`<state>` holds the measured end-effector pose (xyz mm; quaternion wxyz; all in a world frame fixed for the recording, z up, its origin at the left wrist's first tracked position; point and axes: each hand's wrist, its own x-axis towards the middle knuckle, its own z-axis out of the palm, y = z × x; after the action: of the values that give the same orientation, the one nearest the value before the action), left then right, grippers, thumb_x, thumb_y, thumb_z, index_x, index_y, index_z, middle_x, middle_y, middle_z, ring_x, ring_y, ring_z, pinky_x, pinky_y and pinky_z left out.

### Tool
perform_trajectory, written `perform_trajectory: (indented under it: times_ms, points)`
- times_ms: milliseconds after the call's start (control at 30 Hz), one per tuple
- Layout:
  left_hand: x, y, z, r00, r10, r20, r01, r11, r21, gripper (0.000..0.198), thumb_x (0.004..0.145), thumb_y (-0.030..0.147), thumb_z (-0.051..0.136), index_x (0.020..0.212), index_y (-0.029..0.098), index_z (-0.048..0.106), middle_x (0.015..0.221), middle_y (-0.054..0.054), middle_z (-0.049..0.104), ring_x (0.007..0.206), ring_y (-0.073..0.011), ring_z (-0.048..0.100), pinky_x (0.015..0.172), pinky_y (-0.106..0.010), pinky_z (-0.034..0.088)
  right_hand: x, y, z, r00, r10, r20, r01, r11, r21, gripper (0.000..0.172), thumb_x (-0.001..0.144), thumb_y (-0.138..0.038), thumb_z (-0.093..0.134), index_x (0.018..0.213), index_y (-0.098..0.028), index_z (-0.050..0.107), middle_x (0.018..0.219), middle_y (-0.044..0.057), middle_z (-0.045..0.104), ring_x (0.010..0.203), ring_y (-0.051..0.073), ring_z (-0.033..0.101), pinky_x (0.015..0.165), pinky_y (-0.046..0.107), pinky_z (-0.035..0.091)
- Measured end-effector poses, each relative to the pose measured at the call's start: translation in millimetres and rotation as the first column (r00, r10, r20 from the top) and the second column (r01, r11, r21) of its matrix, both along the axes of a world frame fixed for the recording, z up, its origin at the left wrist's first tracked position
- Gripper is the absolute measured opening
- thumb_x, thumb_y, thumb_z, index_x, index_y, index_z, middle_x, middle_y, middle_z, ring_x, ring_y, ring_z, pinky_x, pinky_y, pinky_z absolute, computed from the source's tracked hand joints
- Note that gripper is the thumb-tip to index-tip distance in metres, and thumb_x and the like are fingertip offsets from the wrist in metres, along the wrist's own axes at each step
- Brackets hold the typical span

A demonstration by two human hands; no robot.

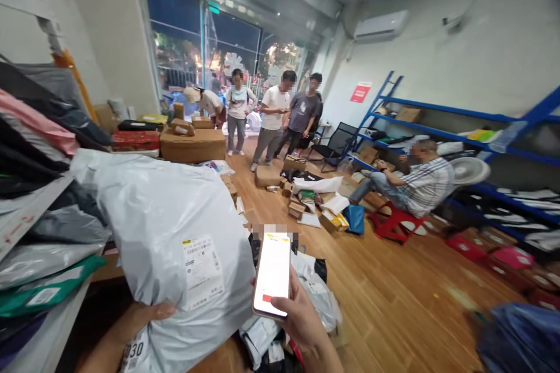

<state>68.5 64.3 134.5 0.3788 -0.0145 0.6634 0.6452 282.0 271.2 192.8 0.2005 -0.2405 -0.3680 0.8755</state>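
My left hand (140,317) grips the lower edge of a large grey plastic mailer bag (166,233) that bears a white shipping label (202,271). The bag is lifted in front of me, beside the shelf on the left. My right hand (301,317) holds a smartphone (272,274) upright with its lit white screen facing me, thumb resting on the lower part of the screen. The phone sits just right of the label.
Shelves on the left (39,215) hold stacked soft parcels. More mailers (315,291) lie on the wooden floor below my hands. Cardboard boxes (192,143) and small parcels litter the middle. Several people stand near the glass front; one sits on a red stool (394,221). Blue racks (481,157) line the right wall.
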Motion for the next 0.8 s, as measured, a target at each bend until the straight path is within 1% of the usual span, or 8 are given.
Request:
perform_trajectory:
  times_ms: [100, 233, 367, 467, 533, 633, 733, 800]
  points:
    - [7, 9, 5.7, 0.996, -0.086, -0.016, 0.086, 0.996, 0.029, 0.037, 0.031, 0.036, 0.081, 0.06, 0.021, 0.063, 0.072, -0.007, 0.07, 0.088, -0.0349, 0.064, 0.089, -0.045, 0.049, 20, 2, 11.2, 0.999, -0.033, -0.011, 0.033, 0.999, -0.011, 0.096, 0.048, -0.008, 0.077, 0.132, -0.029, 0.035, 0.11, 0.013, 0.069, 0.099, 0.035, 0.064, 0.07, 0.046, 0.055]
    - [37, 47, 13.2, 0.928, -0.156, -0.339, 0.121, 0.985, -0.121, 0.039, 0.036, 0.045, 0.078, 0.063, 0.021, 0.063, 0.085, -0.01, 0.071, 0.105, -0.0351, 0.058, 0.1, -0.042, 0.041, 46, 8, 17.1, 0.985, -0.171, -0.025, 0.17, 0.985, -0.032, 0.108, 0.043, -0.012, 0.081, 0.136, -0.023, 0.028, 0.109, 0.018, 0.068, 0.098, 0.036, 0.065, 0.072, 0.044, 0.054]
    - [89, 104, 23.6, 0.785, -0.136, -0.605, 0.003, 0.977, -0.215, 0.026, 0.046, 0.044, 0.069, 0.063, 0.024, 0.065, 0.079, -0.01, 0.071, 0.094, -0.0363, 0.062, 0.076, -0.039, 0.053, 71, 29, 1.5, 0.972, -0.233, 0.005, 0.233, 0.972, -0.004, 0.124, 0.032, -0.02, 0.086, 0.138, -0.014, 0.022, 0.092, 0.021, 0.072, 0.092, 0.039, 0.066, 0.077, 0.045, 0.052]
    - [118, 136, 26.6, 0.684, -0.139, -0.716, 0.063, 0.989, -0.132, 0.017, 0.055, 0.039, 0.061, 0.059, 0.024, 0.068, 0.071, -0.008, 0.071, 0.078, -0.033, 0.065, 0.068, -0.036, 0.052, 87, 51, -14.2, 0.97, -0.244, 0.0, 0.244, 0.969, 0.029, 0.127, 0.031, -0.026, 0.087, 0.138, -0.017, 0.019, 0.09, 0.019, 0.073, 0.091, 0.041, 0.066, 0.078, 0.051, 0.051]
    - [128, 148, 25.8, 0.665, -0.073, -0.743, 0.03, 0.997, -0.07, 0.015, 0.055, 0.035, 0.06, 0.056, 0.023, 0.068, 0.065, -0.007, 0.07, 0.069, -0.0299, 0.065, 0.064, -0.034, 0.051, 95, 63, -21.6, 0.97, -0.24, -0.02, 0.241, 0.969, 0.062, 0.127, 0.034, -0.027, 0.085, 0.139, -0.019, 0.014, 0.091, 0.018, 0.073, 0.09, 0.04, 0.067, 0.077, 0.052, 0.05]
    - [140, 159, 22.0, 0.655, -0.018, -0.755, 0.022, 1.0, -0.005, 0.016, 0.057, 0.033, 0.058, 0.049, 0.021, 0.065, 0.053, -0.006, 0.065, 0.056, -0.0248, 0.061, 0.053, -0.029, 0.048, 100, 76, -30.6, 0.968, -0.242, -0.062, 0.247, 0.965, 0.085, 0.126, 0.037, -0.027, 0.085, 0.139, -0.018, 0.011, 0.092, 0.018, 0.073, 0.091, 0.039, 0.066, 0.08, 0.051, 0.05]
    - [158, 166, 20.1, 0.578, -0.043, -0.815, 0.141, 0.989, 0.048, 0.016, 0.061, 0.029, 0.057, 0.049, 0.02, 0.064, 0.049, -0.003, 0.062, 0.05, -0.02, 0.059, 0.048, -0.025, 0.046, 98, 82, -41.7, 0.948, -0.28, -0.153, 0.297, 0.95, 0.096, 0.121, 0.037, -0.027, 0.085, 0.138, -0.019, 0.018, 0.1, 0.016, 0.072, 0.096, 0.037, 0.065, 0.083, 0.048, 0.05]
    - [171, 170, 24.3, 0.533, 0.015, -0.846, 0.139, 0.985, 0.105, 0.014, 0.06, 0.028, 0.059, 0.055, 0.019, 0.067, 0.051, -0.003, 0.065, 0.049, -0.0195, 0.061, 0.047, -0.023, 0.048, 94, 82, -47.0, 0.928, -0.303, -0.218, 0.324, 0.944, 0.068, 0.121, 0.039, -0.025, 0.085, 0.138, -0.022, 0.016, 0.105, 0.012, 0.071, 0.099, 0.033, 0.064, 0.085, 0.044, 0.049]
